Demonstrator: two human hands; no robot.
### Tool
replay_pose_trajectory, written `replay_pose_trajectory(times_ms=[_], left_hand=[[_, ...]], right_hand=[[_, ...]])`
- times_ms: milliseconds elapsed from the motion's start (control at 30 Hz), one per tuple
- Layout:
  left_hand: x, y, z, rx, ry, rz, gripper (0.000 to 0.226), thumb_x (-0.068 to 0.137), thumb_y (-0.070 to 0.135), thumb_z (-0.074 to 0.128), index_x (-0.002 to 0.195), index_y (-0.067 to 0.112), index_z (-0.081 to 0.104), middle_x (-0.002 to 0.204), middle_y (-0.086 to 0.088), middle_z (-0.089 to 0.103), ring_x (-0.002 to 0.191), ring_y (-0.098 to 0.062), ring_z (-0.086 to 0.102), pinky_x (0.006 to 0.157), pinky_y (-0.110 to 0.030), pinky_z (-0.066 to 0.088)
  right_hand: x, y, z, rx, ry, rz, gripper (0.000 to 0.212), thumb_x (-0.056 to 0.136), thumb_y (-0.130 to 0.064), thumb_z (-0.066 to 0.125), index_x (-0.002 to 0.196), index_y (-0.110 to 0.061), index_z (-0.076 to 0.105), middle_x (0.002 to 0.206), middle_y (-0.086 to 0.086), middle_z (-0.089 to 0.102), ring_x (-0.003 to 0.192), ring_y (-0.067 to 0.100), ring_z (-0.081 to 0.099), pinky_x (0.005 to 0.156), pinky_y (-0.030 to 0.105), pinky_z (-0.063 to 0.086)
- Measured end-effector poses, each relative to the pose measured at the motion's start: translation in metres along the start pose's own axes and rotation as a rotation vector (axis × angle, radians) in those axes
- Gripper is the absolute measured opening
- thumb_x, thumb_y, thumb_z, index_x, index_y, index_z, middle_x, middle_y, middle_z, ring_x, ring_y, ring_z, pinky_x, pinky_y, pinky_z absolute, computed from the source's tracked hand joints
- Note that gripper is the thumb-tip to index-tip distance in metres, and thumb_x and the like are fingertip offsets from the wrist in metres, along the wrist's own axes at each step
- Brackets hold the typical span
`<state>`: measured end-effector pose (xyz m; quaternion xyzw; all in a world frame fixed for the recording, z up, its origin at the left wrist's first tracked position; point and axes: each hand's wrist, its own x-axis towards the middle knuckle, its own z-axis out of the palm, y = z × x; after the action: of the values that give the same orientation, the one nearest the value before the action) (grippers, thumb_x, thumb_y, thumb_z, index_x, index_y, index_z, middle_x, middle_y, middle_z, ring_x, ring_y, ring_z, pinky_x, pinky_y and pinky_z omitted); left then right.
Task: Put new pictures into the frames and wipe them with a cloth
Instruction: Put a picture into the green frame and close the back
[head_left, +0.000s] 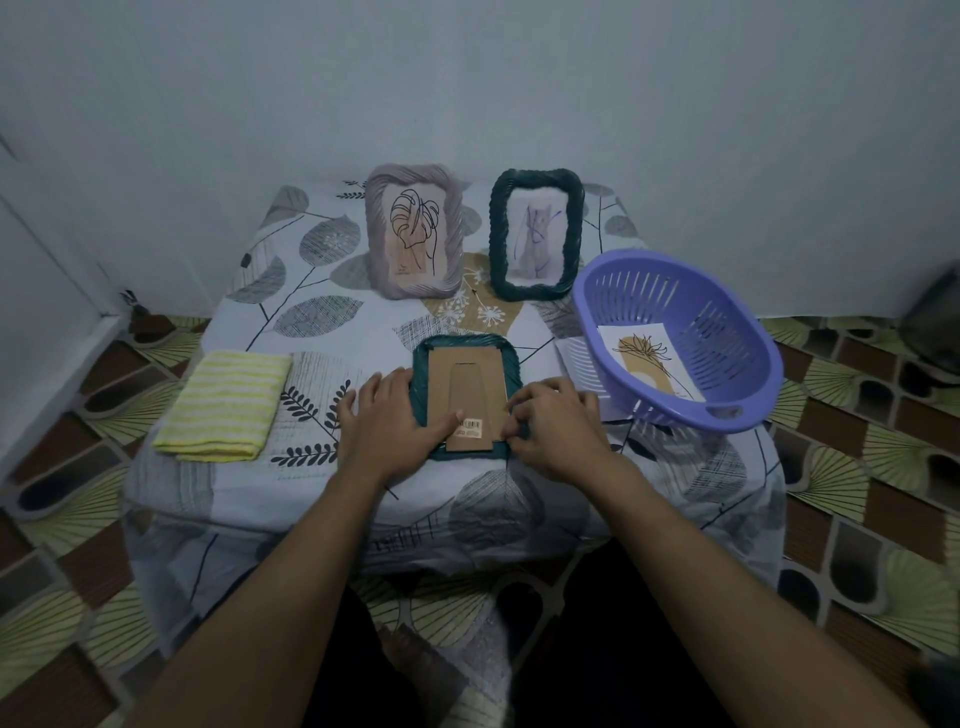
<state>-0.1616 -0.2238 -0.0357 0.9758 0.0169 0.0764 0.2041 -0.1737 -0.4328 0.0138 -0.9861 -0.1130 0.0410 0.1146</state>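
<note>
A dark green frame (464, 344) lies face down in the middle of the table, its brown cardboard back (466, 387) up. My left hand (394, 422) rests flat on the frame's left edge, thumb on the cardboard. My right hand (553, 423) has its fingers curled at the frame's lower right corner, pinching at the backing's edge. A folded yellow striped cloth (223, 404) lies to the left. Two frames stand at the back: a mauve one (414, 231) with a leaf drawing and a dark green one (536, 234) with a cat picture.
A purple plastic basket (675, 338) at the right holds a picture (652, 360) of a plant; a white sheet (571, 353) pokes out beneath it. The small table (311, 312) has a leaf-patterned cover. Patterned floor tiles surround it, and a wall stands behind.
</note>
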Motion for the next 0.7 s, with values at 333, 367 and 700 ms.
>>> replay_pose_trajectory(times_ms=[333, 367, 700], left_hand=[[0.0, 0.001, -0.002, -0.026, -0.014, -0.008, 0.09, 0.079, 0.081, 0.047, 0.146, 0.023, 0.035, 0.148, -0.002, 0.043, 0.142, -0.023, 0.03, 0.117, -0.052, 0.015], [0.0, 0.001, -0.002, -0.024, -0.016, -0.01, 0.09, 0.079, 0.082, 0.046, 0.146, 0.022, 0.035, 0.148, -0.002, 0.043, 0.142, -0.023, 0.03, 0.117, -0.052, 0.015], [0.003, -0.005, 0.003, -0.027, -0.054, -0.012, 0.093, 0.074, 0.089, 0.031, 0.138, 0.022, 0.043, 0.144, 0.0, 0.046, 0.139, -0.022, 0.034, 0.115, -0.054, 0.018]], right_hand=[[0.023, 0.008, 0.012, 0.568, 0.087, 0.156, 0.037, 0.093, 0.001, 0.041, 0.115, -0.016, 0.067, 0.122, 0.007, 0.057, 0.1, 0.015, 0.053, 0.073, 0.021, 0.035], [0.025, 0.006, 0.015, 0.582, 0.085, 0.147, 0.036, 0.095, -0.002, 0.044, 0.12, -0.017, 0.064, 0.127, 0.008, 0.053, 0.108, 0.015, 0.052, 0.081, 0.019, 0.036], [0.03, -0.013, 0.03, 0.33, 0.087, 0.162, 0.038, 0.097, -0.042, 0.051, 0.135, -0.039, 0.053, 0.142, 0.002, 0.041, 0.126, 0.028, 0.036, 0.101, 0.039, 0.031]])
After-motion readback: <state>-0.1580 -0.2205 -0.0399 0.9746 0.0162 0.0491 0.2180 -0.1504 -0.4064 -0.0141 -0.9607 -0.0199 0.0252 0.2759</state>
